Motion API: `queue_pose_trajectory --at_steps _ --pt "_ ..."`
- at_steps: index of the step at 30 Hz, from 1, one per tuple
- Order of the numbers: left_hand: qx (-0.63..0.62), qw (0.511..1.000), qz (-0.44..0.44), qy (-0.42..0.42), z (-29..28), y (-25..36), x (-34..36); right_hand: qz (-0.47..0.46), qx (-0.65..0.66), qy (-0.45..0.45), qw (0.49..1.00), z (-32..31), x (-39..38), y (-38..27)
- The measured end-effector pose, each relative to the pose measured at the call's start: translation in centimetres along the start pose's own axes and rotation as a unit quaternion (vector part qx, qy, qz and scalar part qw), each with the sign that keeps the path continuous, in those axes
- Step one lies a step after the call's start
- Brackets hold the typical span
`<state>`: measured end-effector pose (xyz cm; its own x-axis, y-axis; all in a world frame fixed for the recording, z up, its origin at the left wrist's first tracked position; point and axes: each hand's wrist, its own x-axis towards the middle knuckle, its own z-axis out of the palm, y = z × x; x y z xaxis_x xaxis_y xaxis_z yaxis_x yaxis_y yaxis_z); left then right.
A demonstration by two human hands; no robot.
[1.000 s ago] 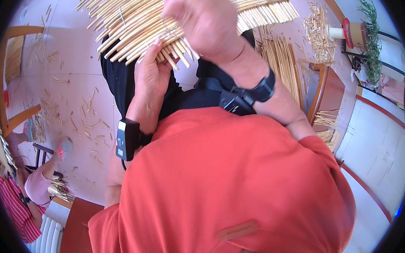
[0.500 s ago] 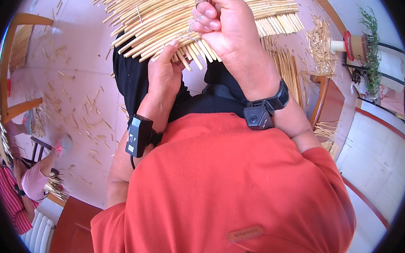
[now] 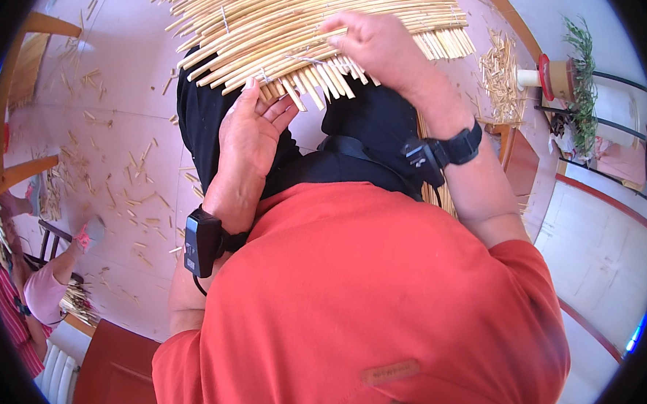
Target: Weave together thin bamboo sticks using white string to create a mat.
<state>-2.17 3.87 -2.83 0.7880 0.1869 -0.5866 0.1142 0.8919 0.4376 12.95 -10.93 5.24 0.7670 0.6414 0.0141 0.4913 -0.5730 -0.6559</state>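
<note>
Right, stick mat [image 3: 278,25] sits ahead of both hands, near edge over the black trousers [image 3: 198,121]. Left hand [image 3: 249,136] is loosely cupped, thumb at the mat's near edge, fingers by the short stick ends [image 3: 319,84]; can't tell if it's actually gripping. Right hand [image 3: 389,48] is over the near edge, fingers half bent, a stick end by the fingertips; can't tell whether it's held. Thin pale strand [image 3: 305,59] lies on the sticks between the hands.

Why: lap probably props the near edge within reach; left looks like it steadies that edge, leaving right free to work. Loose stick pile [image 3: 502,72] sits on the floor beyond the right hand.

Delta vs half a second ago: right was a raised fist by the strand, now lower and opened out. Left's fingers have spread, showing more.
</note>
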Motion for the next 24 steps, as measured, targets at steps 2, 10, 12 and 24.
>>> queue_pose_trajectory --at_steps 2,10,12,24 --pt "0.000 1.000 0.001 -0.010 -0.1 0.0 0.1 -0.100 -0.120 -0.044 0.987 1.0 -0.7 0.4" --pt "-0.064 0.988 -0.092 -0.106 0.4 -0.8 -0.3 -0.126 -0.209 -0.037 0.969 0.6 -0.6 -1.7" --pt "-0.059 0.992 -0.077 -0.083 0.8 -0.9 0.0 -0.118 -0.190 -0.036 0.974 0.3 -0.3 -2.1" --pt "0.001 0.999 -0.030 -0.011 1.8 0.0 0.8 -0.148 -0.199 -0.063 0.967 1.1 0.6 -2.0"
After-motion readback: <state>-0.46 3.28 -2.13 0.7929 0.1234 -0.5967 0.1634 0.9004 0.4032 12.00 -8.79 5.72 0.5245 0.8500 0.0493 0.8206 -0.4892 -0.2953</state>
